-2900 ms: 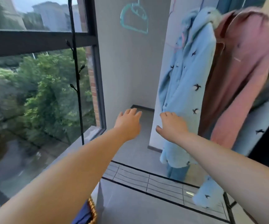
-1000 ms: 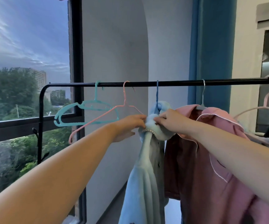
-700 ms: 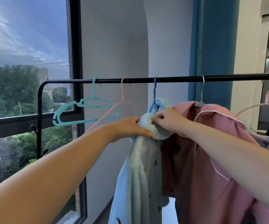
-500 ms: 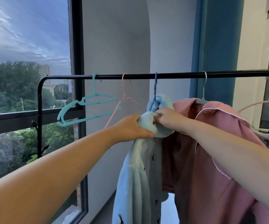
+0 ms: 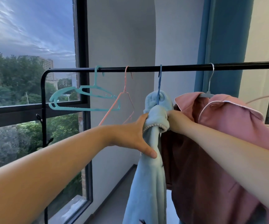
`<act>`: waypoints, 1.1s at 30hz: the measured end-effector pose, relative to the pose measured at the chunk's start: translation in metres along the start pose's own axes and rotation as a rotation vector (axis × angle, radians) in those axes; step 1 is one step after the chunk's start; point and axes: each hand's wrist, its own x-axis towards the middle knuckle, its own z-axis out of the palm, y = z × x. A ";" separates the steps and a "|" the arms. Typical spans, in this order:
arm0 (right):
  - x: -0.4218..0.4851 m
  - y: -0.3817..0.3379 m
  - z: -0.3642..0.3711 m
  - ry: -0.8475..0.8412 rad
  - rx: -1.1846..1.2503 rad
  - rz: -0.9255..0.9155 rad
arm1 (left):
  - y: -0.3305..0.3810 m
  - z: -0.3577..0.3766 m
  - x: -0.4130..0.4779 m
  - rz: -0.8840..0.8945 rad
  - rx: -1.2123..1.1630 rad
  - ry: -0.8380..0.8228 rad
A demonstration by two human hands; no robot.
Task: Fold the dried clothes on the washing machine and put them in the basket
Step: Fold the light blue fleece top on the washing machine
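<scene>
Left hand clasped the blue fleece garment just under its bunched neck, thumb laid across the front and fingers wrapped out of sight behind. Right hand gripped the other side of that bunch at the beaded trim, fingertips buried in the pile. Both arms were stretched forward at chest height.

The garment hung from a blue hanger hooked on the black rail, its body dropping straight down past the bottom edge of view. Touching it on the right was a pink shirt on a silver hanger. To the left hung two bare hangers, a teal hanger and a pink hanger, in front of the window.

Judgement: the fabric looked thick, soft and limp, light for its bulk, and not slippery. The best hold is at the neck and shoulders, easing the fleece off the hanger arms. Neither washing machine nor basket was in view.
</scene>
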 end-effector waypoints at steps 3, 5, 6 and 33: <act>-0.002 -0.002 -0.003 -0.009 -0.057 0.034 | 0.005 0.002 -0.003 0.033 0.080 0.077; -0.001 -0.002 -0.003 0.002 -0.063 0.074 | 0.005 0.005 -0.004 0.042 0.166 0.143; -0.001 -0.002 -0.002 0.011 -0.060 0.086 | 0.004 0.006 -0.005 0.044 0.198 0.173; -0.016 -0.036 0.005 0.062 0.678 0.119 | -0.041 0.022 -0.003 0.069 0.529 0.373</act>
